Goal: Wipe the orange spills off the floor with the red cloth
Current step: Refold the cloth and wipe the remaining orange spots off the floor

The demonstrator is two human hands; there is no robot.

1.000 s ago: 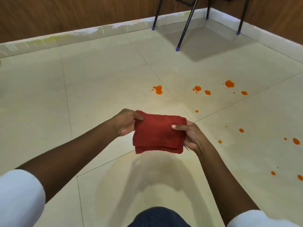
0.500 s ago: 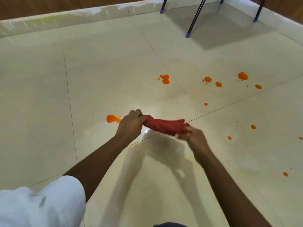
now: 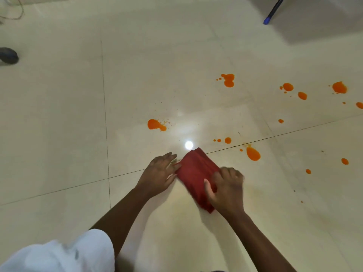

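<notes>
The folded red cloth [image 3: 196, 173] lies flat on the cream tiled floor [image 3: 59, 124], just below a tile joint. My right hand [image 3: 225, 189] presses on its near right part, fingers curled over the fabric. My left hand [image 3: 160, 173] rests flat on the floor, fingertips touching the cloth's left edge. Orange spills dot the floor: a splash [image 3: 156, 124] up and left of the cloth, a drop [image 3: 253, 153] to its right, a small dot [image 3: 227, 140] just above, a double blob [image 3: 228, 80] farther off, and several more at the right [image 3: 339, 87].
A black chair leg with a blue foot [image 3: 267, 21] stands at the top right. A dark shoe-like object [image 3: 8, 55] sits at the left edge, with a thin cable [image 3: 17, 15] at the top left. A bright lamp reflection [image 3: 189, 145] lies just above the cloth.
Both hands brought the cloth down from mid-air onto the floor. The view dropped closer to the floor, and the left hand went from gripping the cloth to lying flat beside it.
</notes>
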